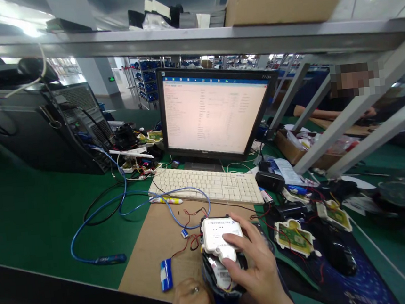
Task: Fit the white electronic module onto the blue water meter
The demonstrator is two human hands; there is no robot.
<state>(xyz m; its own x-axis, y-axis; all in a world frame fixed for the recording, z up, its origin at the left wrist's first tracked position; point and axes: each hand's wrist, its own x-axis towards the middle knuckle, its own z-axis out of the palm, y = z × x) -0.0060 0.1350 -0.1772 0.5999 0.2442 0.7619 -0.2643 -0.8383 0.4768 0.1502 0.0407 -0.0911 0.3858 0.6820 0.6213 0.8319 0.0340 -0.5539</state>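
My right hand (257, 265) grips a white plastic housing (214, 231) with printing on top, thumb at its narrow end and fingers over its right side. The housing sits on a dark round device (208, 277), with a white label showing below it. Beside the device's lower left, my left hand (190, 300) is curled closed on the cardboard; what it holds, if anything, is hidden. A blue battery pack (166, 274) lies left of the device, its red and black wires running toward the housing. Near the wires is a small blue-and-white connector (184, 233).
Behind the cardboard sheet (143, 251) stand a white keyboard (205, 185) and a lit monitor (213, 113). A blue cable (75, 234) loops on the left, ending in a blue plug (110, 259). Open circuit-board housings (294, 237) and a mouse (341, 255) lie right. A person (342, 92) sits beyond the frame.
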